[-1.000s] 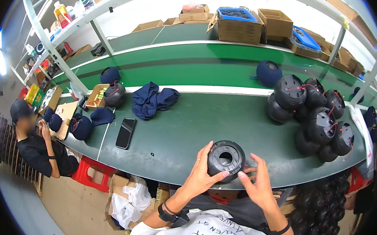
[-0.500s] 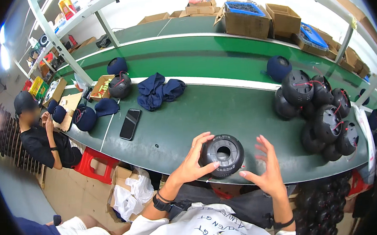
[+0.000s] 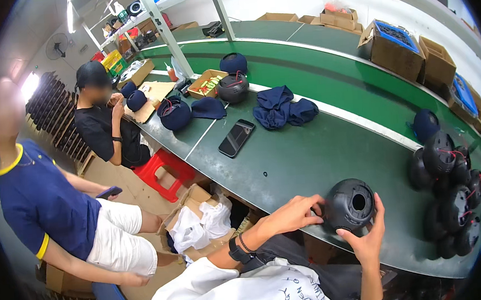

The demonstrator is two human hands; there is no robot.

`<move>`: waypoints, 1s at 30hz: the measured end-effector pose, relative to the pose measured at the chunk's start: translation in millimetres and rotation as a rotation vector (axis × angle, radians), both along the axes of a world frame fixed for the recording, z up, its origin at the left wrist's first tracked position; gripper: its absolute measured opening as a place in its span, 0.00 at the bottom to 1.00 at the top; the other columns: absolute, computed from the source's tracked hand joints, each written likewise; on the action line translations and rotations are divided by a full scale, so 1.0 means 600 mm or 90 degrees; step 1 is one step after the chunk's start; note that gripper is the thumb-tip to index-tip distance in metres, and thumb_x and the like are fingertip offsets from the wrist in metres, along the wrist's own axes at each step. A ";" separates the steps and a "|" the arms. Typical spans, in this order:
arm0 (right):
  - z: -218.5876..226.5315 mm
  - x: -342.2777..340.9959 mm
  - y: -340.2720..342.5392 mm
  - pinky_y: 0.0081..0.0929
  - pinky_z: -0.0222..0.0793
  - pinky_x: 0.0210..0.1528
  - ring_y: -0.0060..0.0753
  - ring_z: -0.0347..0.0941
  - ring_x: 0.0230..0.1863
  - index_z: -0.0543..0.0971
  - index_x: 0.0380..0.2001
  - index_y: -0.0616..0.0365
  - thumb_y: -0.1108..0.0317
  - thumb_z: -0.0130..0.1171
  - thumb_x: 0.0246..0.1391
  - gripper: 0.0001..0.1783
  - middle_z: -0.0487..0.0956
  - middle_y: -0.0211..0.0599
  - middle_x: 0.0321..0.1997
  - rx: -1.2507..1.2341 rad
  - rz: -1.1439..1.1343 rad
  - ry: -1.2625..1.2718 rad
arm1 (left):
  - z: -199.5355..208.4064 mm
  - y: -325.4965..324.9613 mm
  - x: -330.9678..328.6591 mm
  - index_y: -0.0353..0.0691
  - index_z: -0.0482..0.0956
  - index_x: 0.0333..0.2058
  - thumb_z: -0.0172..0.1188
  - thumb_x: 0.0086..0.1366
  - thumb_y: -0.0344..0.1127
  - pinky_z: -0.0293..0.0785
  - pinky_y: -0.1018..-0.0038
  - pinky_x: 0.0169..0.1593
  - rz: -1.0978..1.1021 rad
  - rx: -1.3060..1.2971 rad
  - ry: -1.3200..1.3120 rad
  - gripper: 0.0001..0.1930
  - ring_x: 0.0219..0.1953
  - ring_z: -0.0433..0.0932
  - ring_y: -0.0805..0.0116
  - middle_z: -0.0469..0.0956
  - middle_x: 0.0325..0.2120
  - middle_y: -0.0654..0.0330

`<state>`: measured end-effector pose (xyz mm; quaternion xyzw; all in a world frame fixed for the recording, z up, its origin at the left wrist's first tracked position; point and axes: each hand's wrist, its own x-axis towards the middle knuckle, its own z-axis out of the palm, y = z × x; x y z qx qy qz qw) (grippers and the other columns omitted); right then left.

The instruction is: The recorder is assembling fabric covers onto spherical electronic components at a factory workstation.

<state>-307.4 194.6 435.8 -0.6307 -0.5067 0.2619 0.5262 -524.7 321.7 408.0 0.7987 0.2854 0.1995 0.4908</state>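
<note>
A black ball-shaped plastic housing [image 3: 341,198] with a round hole stands at the near edge of the green table, its hole facing up and to the right. My right hand [image 3: 368,238] grips it from the right, thumb at the lower front and fingers along the far side. At its left side is my left hand [image 3: 298,213], thumb and fingers drawn together close against the housing. Whatever those fingertips pinch, if anything, is too small to make out.
Several black housings with red wires [image 3: 452,191] are piled at the right. A phone [image 3: 236,138], dark blue cloth [image 3: 282,108] and a small box [image 3: 207,84] lie left along the table. A seated co-worker [image 3: 101,115] and a standing person [image 3: 66,207] are at the left.
The view has swung left, bringing the standing person in more fully. My right hand, earlier open beside the housing, now holds it, and the housing has tilted. My left fingers have drawn together.
</note>
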 end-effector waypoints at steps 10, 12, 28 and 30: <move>-0.017 0.003 -0.046 0.45 0.64 0.70 0.47 0.64 0.70 0.56 0.72 0.62 0.61 0.87 0.24 0.70 0.64 0.49 0.69 0.042 -0.013 0.047 | -0.004 0.080 0.058 0.39 0.84 0.40 0.64 0.65 0.33 0.75 0.62 0.49 -0.075 0.296 0.013 0.08 0.46 0.77 0.55 0.79 0.38 0.59; -0.030 -0.003 -0.052 0.48 0.61 0.69 0.51 0.62 0.69 0.58 0.71 0.63 0.55 0.88 0.22 0.72 0.63 0.49 0.68 0.015 -0.020 -0.110 | -0.002 0.093 0.067 0.39 0.84 0.40 0.63 0.65 0.32 0.74 0.61 0.50 -0.098 0.306 -0.013 0.07 0.48 0.76 0.56 0.78 0.39 0.60; -0.042 -0.037 -0.069 0.52 0.55 0.72 0.61 0.57 0.70 0.54 0.71 0.65 0.52 0.85 0.29 0.70 0.59 0.58 0.68 -0.014 -0.077 -0.266 | 0.004 0.363 0.041 0.48 0.72 0.60 0.75 0.55 0.40 0.65 0.49 0.62 0.447 0.521 0.146 0.34 0.61 0.67 0.43 0.70 0.58 0.47; -0.044 -0.038 -0.074 0.52 0.55 0.72 0.61 0.57 0.71 0.54 0.71 0.65 0.52 0.85 0.29 0.70 0.58 0.58 0.68 -0.012 -0.072 -0.265 | 0.003 0.386 0.059 0.46 0.78 0.51 0.72 0.59 0.38 0.65 0.46 0.60 0.402 0.574 0.124 0.22 0.61 0.68 0.45 0.73 0.55 0.49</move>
